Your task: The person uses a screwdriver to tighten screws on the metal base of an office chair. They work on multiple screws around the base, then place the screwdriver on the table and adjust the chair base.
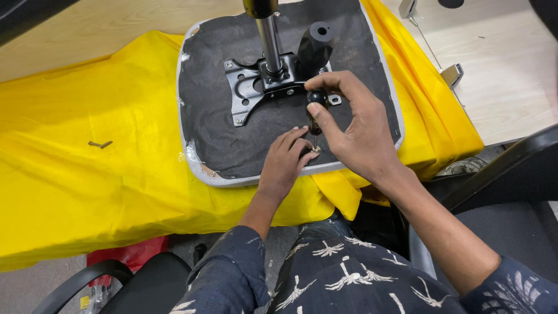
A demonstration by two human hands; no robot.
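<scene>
Nearest are the person's patterned dark sleeves and lap, with black chair arms (87,279) to either side over a grey floor. Beyond them a wrinkled yellow sheet (87,192) covers the pale wooden bench (505,87), and two small screws (100,143) lie loose on it to the left. On the sheet rests an upturned seat pad (206,99), its underside rough black fabric edged in grey. The left hand (285,160) presses its fingertips on the fabric near the pad's front edge, steadying a screw (315,149). The right hand (354,125) pinches a black-handled screwdriver (314,110), upright on that screw. Farther back, a black metal plate (250,87) with a shiny column (270,38) and a black knob (314,43) stands bolted to the pad
</scene>
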